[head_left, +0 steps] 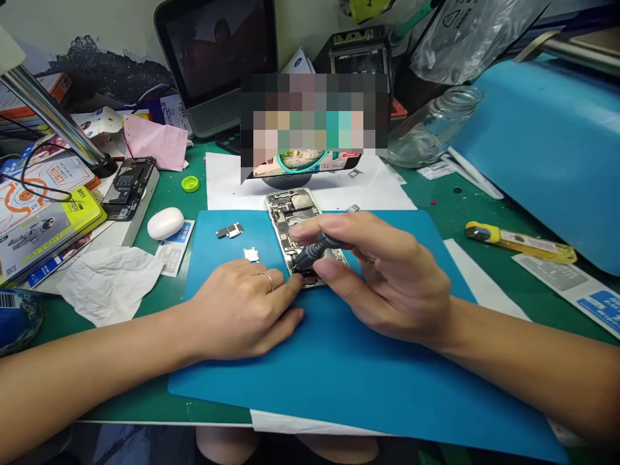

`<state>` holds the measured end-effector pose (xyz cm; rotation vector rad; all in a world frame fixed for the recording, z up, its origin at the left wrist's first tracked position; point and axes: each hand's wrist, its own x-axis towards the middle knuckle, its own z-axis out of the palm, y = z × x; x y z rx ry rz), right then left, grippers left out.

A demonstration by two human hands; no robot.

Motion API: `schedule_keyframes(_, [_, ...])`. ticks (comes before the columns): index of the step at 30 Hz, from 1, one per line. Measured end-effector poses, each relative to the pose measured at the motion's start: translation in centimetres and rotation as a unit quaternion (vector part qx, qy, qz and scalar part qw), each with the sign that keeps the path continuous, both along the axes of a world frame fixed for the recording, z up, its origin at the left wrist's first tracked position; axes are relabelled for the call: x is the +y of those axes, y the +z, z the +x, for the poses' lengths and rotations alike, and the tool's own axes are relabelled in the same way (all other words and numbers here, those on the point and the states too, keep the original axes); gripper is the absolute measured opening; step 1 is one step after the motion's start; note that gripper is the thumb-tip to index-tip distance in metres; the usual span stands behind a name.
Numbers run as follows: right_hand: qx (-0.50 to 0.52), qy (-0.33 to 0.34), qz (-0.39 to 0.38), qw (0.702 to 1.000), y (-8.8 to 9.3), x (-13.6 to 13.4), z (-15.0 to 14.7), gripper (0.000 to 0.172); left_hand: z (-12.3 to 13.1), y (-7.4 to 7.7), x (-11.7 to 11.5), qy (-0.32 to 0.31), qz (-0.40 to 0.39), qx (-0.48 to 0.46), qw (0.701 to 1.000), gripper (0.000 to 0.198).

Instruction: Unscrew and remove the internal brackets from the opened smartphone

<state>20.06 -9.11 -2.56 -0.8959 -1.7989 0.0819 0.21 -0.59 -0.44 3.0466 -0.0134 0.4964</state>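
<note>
An opened smartphone (288,213), its inner boards bare, lies screenless on the blue mat (300,374). My left hand (247,303), wearing a ring, is curled at the phone's lower left, its index fingertip pressed on the bottom end; the thumb is hidden. Over the phone, my right hand (392,278) pinches a dark grey slim tool (316,250) between thumb and fingers. The tool's wider end points down at the phone's lower part; its exact kind is unclear. Two small metal phone parts lie to the left: a dark-and-silver plate (229,230) and a silver plate (251,254).
A partly blurred screen (310,165) stands behind the phone on white paper (223,184). At left are a white rounded case (165,223), crumpled tissue (113,284) and battery boxes (53,226). A yellow cutter (520,242) and glass jar (436,129) are at right.
</note>
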Motion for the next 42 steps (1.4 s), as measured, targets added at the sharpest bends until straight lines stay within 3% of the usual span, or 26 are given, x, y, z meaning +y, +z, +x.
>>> schedule_keyframes(5, [0.013,0.006,0.0,1.0,0.1,-0.1,0.0,0.076,0.0,0.0,0.0,0.0,0.002,0.001,1.0,0.037])
schedule_keyframes(11, [0.001,-0.04,0.006,0.999,0.5,0.0,0.1,0.065,-0.1,0.2,0.0,0.01,-0.006,0.011,1.0,0.034])
schedule_keyframes(17, [-0.023,0.002,0.003,1.0,0.8,0.1,0.0,0.063,-0.1,0.1,-0.1,0.014,-0.019,-0.002,1.0,0.032])
schedule_keyframes(21, [-0.032,-0.029,0.021,0.999,1.1,0.1,-0.1,0.056,0.0,0.0,-0.2,0.017,-0.02,-0.003,1.0,0.029])
schedule_keyframes(27, [0.003,-0.001,-0.016,1.0,0.9,0.0,0.0,0.067,0.0,-0.1,-0.2,0.011,-0.025,-0.014,1.0,0.031])
schedule_keyframes(34, [-0.014,-0.062,0.007,0.998,0.9,0.1,0.0,0.063,0.0,-0.1,-0.2,0.015,-0.015,-0.017,1.0,0.03])
schedule_keyframes(39, [0.014,-0.016,-0.021,1.0,0.5,0.0,0.0,0.069,0.0,-0.1,-0.2,0.014,-0.017,-0.008,1.0,0.034])
schedule_keyframes(42, [0.005,-0.029,-0.016,0.999,0.5,0.1,0.0,0.065,0.0,0.0,-0.2,0.016,-0.011,-0.012,1.0,0.032])
